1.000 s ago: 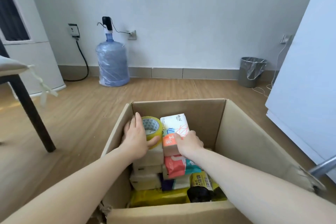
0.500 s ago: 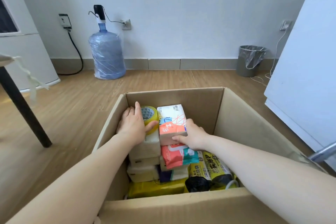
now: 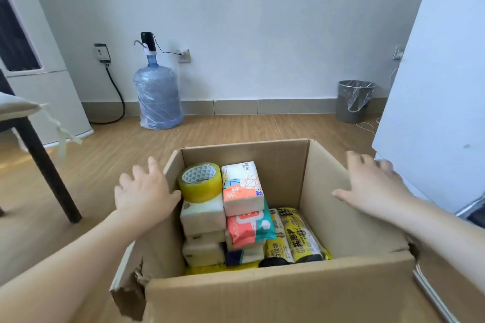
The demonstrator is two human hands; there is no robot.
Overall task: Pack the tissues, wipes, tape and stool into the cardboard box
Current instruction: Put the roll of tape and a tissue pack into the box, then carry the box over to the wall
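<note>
An open cardboard box (image 3: 341,220) stands on the floor in front of me. Inside at the left, a yellowish tape roll (image 3: 200,182) rests on stacked white tissue packs (image 3: 202,216). Beside it lies a white-and-orange tissue pack (image 3: 242,189) on a red-and-teal wipes pack (image 3: 249,228). Yellow-and-black rolls (image 3: 296,236) lie at the bottom right. My left hand (image 3: 145,193) hovers over the box's left wall, fingers spread, holding nothing. My right hand (image 3: 372,186) is over the right wall, also spread and empty. No stool is recognisable.
A wrapped water bottle with a pump (image 3: 157,97) stands at the back wall, and a grey bin (image 3: 355,101) at the back right. A dark furniture leg (image 3: 47,168) stands left. A white cabinet (image 3: 441,86) and a metal bar (image 3: 472,207) are close on the right.
Both hands have let go of the tape roll and the tissue pack and moved out and apart to the box's side walls. The view has tilted up slightly.
</note>
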